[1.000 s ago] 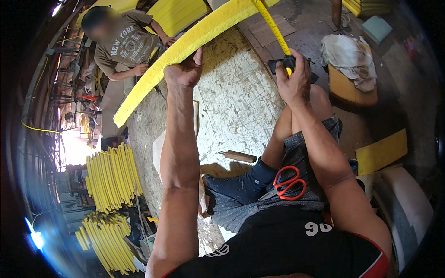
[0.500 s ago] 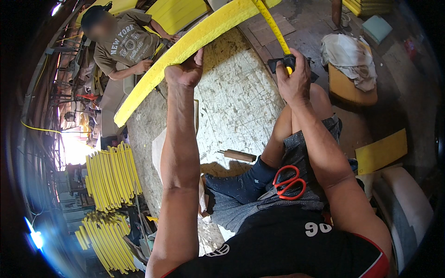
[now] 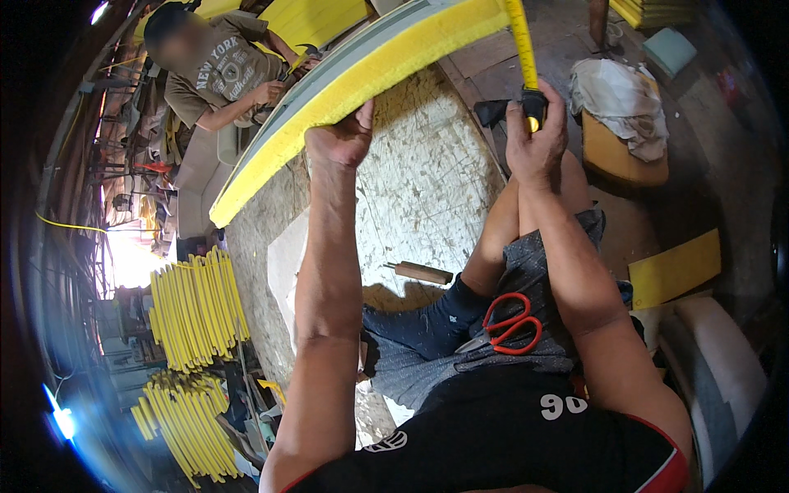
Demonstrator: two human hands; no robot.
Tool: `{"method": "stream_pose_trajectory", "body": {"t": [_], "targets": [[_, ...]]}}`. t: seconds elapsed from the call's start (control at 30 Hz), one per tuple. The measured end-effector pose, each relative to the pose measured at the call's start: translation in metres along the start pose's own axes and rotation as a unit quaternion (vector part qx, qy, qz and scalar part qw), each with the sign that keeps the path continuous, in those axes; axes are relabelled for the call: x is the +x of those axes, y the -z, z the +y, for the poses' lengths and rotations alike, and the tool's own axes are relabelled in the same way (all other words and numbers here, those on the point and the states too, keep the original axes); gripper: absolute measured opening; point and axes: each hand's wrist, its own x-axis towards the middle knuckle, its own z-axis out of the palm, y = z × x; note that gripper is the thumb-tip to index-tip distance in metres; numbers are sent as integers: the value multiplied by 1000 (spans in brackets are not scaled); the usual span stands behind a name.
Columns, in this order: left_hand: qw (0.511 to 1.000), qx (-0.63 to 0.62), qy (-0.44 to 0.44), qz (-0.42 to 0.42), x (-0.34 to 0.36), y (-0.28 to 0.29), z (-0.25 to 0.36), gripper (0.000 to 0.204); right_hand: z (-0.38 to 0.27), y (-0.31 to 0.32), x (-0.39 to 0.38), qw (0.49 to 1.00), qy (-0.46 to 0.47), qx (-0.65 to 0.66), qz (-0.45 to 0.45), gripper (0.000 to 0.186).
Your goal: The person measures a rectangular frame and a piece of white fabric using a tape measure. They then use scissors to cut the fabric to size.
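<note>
My left hand grips a long curved piece from beneath, yellow foam along its lower side and a grey layer along its upper side. My right hand is closed on a tape measure; its yellow blade runs up to the piece's upper right end. Red-handled scissors lie on my grey shorts. A wooden-handled tool rests on the scuffed pale board by my crossed legs.
A co-worker sits at upper left, hands on something unclear. Bundled yellow strips stand at left. An orange cushion with white cloth and a flat yellow sheet lie at right.
My hands have shifted slightly right with the piece and tape. The piece has tipped, bringing its grey layer into view, and the tape blade now stands closer to vertical.
</note>
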Motion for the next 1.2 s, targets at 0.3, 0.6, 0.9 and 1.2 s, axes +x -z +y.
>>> {"method": "stream_pose_trajectory", "body": {"t": [0.3,0.6,0.9,1.2], "targets": [[996,-49,23,64,-43,84,-71,60,1,1,2,998,21,21,51,46],[973,-72,64,208,-58,150,-126,54,8,-16,-2,998,-2,41,52,46],[941,-138,84,297,-65,181,-157,51,7,-23,-5,999,12,-31,8,44],[941,53,237,237,-113,152,-154,43,8,-27,-5,999,-14,21,-26,41]]}}
